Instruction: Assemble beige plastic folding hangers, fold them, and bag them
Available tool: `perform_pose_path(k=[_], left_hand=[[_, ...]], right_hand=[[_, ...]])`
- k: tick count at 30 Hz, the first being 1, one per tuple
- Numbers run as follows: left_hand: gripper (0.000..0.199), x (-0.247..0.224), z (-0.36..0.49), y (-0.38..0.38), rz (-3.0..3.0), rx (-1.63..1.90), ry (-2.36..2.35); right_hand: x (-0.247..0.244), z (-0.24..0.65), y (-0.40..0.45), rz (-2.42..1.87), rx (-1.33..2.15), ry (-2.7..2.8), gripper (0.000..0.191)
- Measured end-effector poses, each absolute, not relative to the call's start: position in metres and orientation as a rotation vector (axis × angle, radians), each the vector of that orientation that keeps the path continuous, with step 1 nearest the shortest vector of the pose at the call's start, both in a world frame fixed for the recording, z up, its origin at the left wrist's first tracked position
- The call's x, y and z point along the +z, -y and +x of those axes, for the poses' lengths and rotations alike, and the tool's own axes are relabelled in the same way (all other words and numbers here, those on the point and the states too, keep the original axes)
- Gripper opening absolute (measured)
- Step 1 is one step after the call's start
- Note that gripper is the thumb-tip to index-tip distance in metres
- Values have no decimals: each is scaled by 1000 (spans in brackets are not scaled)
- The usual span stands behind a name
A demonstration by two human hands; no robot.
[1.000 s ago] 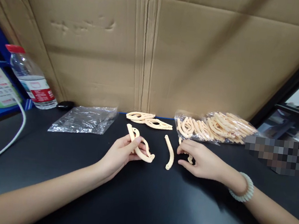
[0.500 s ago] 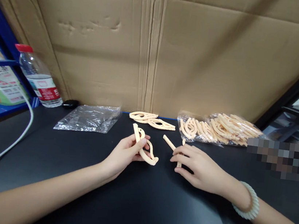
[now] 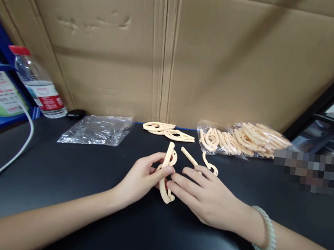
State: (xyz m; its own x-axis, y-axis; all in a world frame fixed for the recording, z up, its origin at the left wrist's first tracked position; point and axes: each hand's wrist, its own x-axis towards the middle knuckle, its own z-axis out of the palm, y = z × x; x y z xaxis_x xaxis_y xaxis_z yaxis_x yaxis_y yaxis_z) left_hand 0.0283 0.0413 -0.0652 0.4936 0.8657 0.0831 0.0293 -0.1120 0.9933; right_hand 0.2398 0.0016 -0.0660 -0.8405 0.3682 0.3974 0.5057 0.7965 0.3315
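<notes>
My left hand (image 3: 144, 175) grips a cream plastic piece (image 3: 163, 188) made of curved parts, held upright near the middle. Close against its right side is my right hand (image 3: 207, 194), fingertips at the piece; what they hold, if anything, is hidden. Just beyond my right fingers a straight cream strip (image 3: 189, 156) lies on the black table, its near end covered by the hand. To the right of that strip lies a cream hook (image 3: 210, 166) with a curled end.
Folded cream hangers (image 3: 169, 131) lie by the cardboard (image 3: 103, 51). Clear bags of cream parts (image 3: 245, 139) sit at the back right. At the left are a flat clear bag (image 3: 97, 129), a dark object (image 3: 76, 114), a bottle (image 3: 41, 88) and a white cable (image 3: 11, 158).
My left hand has turned the piece more upright and moved it slightly right. My right hand has come off the hook and strip and moved left to the piece. The view has shifted slightly.
</notes>
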Motion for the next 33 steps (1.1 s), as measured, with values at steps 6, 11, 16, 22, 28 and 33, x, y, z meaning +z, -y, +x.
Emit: perform_pose_path(k=[6,11,16,22,28,33], left_hand=[[31,-58,26,-38,1713,928,-972],[28,-54,26,-34,1804,963,-955],[27,-54,23,-39,2039,966,-1017],[37,-58,18,-42,2625,842,-1217],[40,-57,23,-37,3026,395,-1244],[26,-47,29,-32,3033,187,-1210]], right_hand=[[-61,239,1,-851,-62,2516,29],[-55,237,0,-886,928,2033,38],[-58,236,-4,-841,1187,1673,29],[-61,232,-4,-925,1317,1319,26],[-59,226,-1,-989,1677,1350,26],[-61,228,-1,-1085,1552,1565,34]])
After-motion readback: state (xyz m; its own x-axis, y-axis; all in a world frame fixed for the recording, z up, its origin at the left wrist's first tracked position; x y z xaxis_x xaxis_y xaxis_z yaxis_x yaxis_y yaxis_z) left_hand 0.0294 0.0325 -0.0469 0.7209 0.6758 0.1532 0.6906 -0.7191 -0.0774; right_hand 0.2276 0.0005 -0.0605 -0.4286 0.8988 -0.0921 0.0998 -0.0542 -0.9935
